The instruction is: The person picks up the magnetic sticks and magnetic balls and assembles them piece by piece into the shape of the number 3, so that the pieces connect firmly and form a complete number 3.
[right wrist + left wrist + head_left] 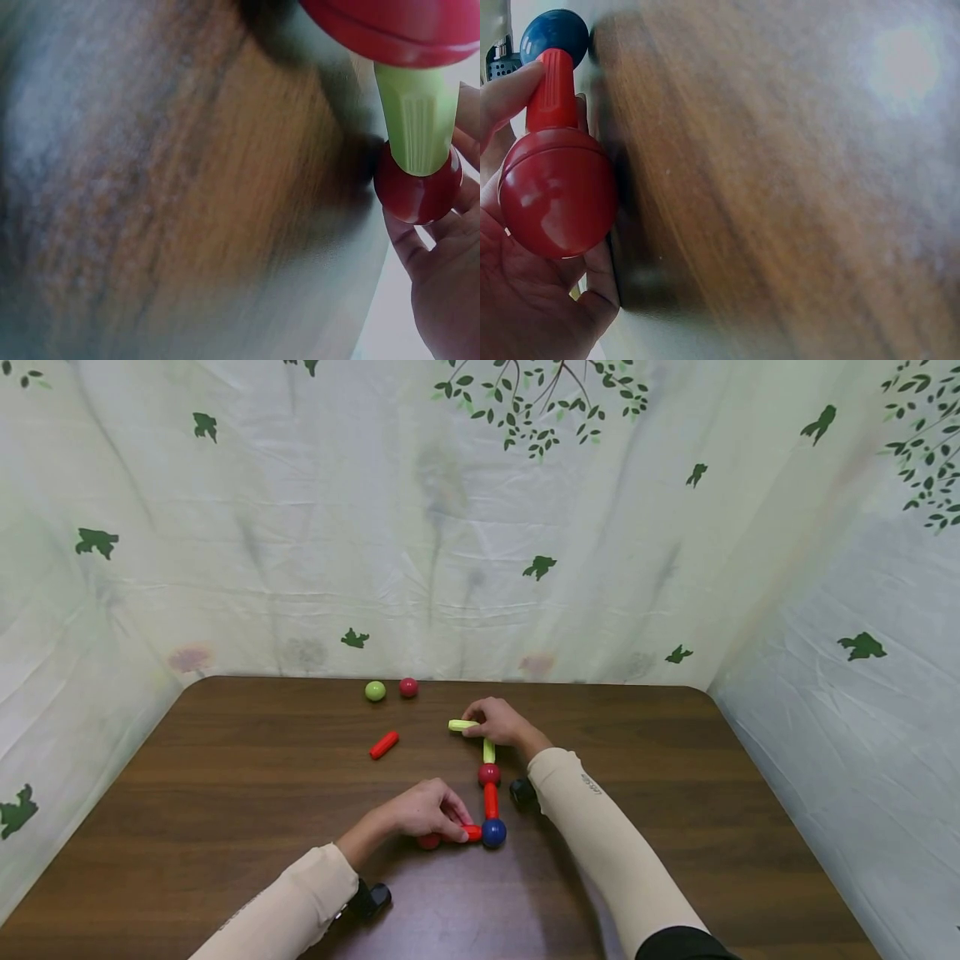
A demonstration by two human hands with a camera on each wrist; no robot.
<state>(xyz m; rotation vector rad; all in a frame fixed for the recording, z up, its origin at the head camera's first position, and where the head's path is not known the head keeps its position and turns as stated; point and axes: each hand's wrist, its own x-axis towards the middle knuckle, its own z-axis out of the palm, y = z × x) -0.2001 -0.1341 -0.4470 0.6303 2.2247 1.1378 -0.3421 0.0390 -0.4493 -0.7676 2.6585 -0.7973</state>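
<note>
My left hand (431,810) pinches a red rod (553,94) between a red ball (559,195) and a blue ball (493,833). From the blue ball another red rod (491,800) runs away from me to a second red ball (489,774). A light green rod (489,751) continues from there to a further red ball (420,187), which the right wrist view shows beside my fingers. At that far end, my right hand (501,723) grips another light green rod (462,725), which points left. My fingers cover where it meets the ball.
On the brown wooden table (262,760), a loose red rod (384,745) lies left of the chain. A green ball (375,691) and a red ball (408,687) sit near the back edge. A leaf-patterned white curtain (300,527) hangs behind and beside the table.
</note>
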